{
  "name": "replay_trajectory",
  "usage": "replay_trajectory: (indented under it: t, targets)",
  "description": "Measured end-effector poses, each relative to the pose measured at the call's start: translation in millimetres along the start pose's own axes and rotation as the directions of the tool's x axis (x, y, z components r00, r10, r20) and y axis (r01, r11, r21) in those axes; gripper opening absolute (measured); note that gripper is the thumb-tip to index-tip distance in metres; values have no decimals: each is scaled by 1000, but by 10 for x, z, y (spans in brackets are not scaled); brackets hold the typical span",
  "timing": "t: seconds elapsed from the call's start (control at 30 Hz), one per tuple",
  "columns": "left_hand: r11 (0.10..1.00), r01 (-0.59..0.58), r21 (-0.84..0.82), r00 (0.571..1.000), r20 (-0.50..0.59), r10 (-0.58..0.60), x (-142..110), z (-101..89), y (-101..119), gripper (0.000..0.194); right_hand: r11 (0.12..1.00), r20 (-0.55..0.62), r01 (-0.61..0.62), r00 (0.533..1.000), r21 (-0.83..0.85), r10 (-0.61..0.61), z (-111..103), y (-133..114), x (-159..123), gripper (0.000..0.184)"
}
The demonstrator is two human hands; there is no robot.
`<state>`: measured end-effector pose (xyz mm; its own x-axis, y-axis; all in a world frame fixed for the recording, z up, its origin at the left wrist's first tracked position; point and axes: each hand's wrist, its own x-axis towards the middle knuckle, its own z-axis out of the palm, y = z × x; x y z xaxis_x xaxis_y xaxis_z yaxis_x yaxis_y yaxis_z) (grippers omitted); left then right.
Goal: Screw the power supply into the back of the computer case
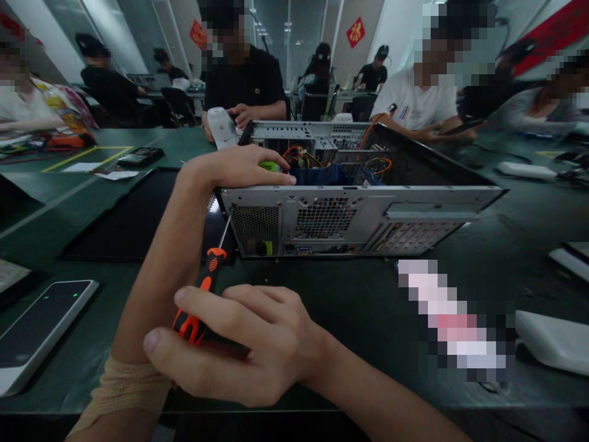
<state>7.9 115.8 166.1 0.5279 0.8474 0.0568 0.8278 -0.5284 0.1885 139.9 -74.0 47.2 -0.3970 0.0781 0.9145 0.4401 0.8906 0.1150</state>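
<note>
An open desktop computer case (363, 215) lies on its side on the dark table, its rear panel facing me and coloured wires showing inside. My left hand (239, 167) rests flat on the case's top left edge, fingers stretched out over the rim. My right hand (239, 344) is closed round the orange and black handle of a screwdriver (207, 288). The screwdriver's shaft points up to the case's rear upper left corner, by the power supply grille. A beige bandage wraps my left forearm near the bottom of the view.
A phone (37, 328) lies at the table's left front, a black side panel (133, 215) left of the case. White objects sit at the right edge. Across the table several people sit; one holds a white device (221, 127).
</note>
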Motion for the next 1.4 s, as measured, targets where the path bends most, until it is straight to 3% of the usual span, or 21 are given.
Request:
replay_trajectory:
  t: [0.13, 0.37, 0.57, 0.7, 0.87, 1.03, 1.2, 1.4]
  targets:
    - [1000, -1, -12, 1000, -10, 1, 9, 10, -3, 83, 1000, -14, 12, 1000, 17, -12, -35, -36, 38, 24]
    - [1000, 0, 2, 1000, -22, 0, -11, 4, 24, 83, 996, -169, -66, 983, 53, 74, 58, -67, 0, 11]
    - [1000, 21, -18, 999, -34, -22, -8, 11, 28, 81, 998, -50, -38, 998, 55, 41, 119, -72, -78, 7]
    - [999, 10, -37, 999, -46, -12, 3, 24, 18, 78, 994, -101, -45, 993, 99, 56, 52, -32, -31, 12]
    - [1000, 6, -30, 999, -38, -7, 3, 19, 26, 79, 975, 85, -101, 993, 196, 85, -30, 32, 16, 44]
    - [1000, 2, -22, 1000, -16, -2, -3, 5, 28, 82, 999, 94, -18, 996, 45, 14, -30, 61, 8, 23]
    - [1000, 3, -2, 1000, -4, -3, -12, -6, 39, 84, 990, 49, 8, 999, 140, -15, 34, 78, 42, 31]
    - [1000, 21, 7, 1000, 12, -21, -37, -19, 57, 84, 990, 51, 0, 999, 141, -7, 27, 58, 43, 23]
